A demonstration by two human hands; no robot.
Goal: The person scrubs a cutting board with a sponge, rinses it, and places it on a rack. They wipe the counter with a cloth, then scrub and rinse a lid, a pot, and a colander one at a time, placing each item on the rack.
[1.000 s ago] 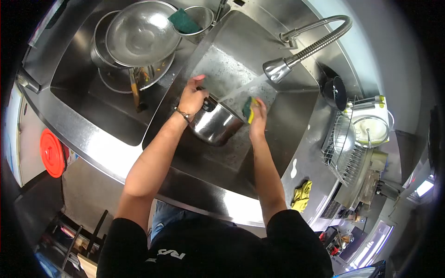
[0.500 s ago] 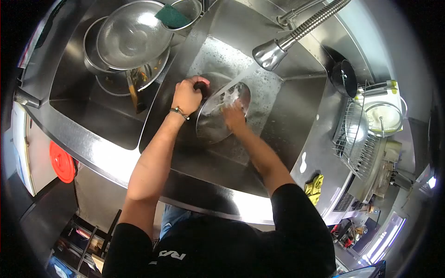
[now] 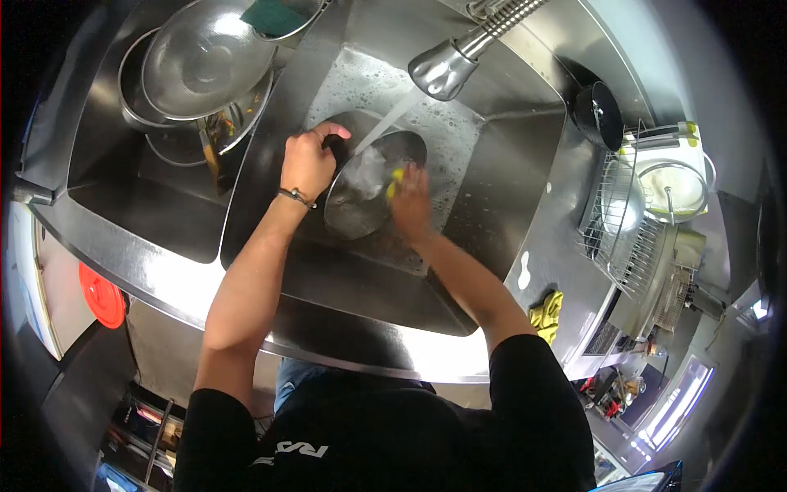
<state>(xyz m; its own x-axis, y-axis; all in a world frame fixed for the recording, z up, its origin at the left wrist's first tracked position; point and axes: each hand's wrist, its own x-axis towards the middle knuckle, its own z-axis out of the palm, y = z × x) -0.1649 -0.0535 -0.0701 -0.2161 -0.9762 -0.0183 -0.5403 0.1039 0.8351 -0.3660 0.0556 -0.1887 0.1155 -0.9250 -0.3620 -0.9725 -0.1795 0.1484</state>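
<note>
A round, shallow metal pan (image 3: pixel 352 205) is tilted in the right sink basin (image 3: pixel 500 197), with water splashing on its inner face. My left hand (image 3: pixel 310 162) is closed around a dark handle at its upper left edge. Pressed against the pan's right side, my right hand (image 3: pixel 412 201) grips a yellow sponge (image 3: pixel 393 185), partly hidden by the fingers. Water pours onto the pan from the metal spray head (image 3: pixel 443 70) above. Suds cover the basin floor.
In the left basin sit a large metal strainer (image 3: pixel 205 70), other pans and a brush (image 3: pixel 212 156). A green scouring pad (image 3: pixel 273 18) lies at the top. On the right are a black pan (image 3: pixel 602 119), a wire rack (image 3: pixel 611 221) and a yellow cloth (image 3: pixel 547 316).
My right hand has drawn away from the pan's middle towards its right edge, showing the yellow sponge. My left hand keeps its hold. The whole view has shifted slightly.
</note>
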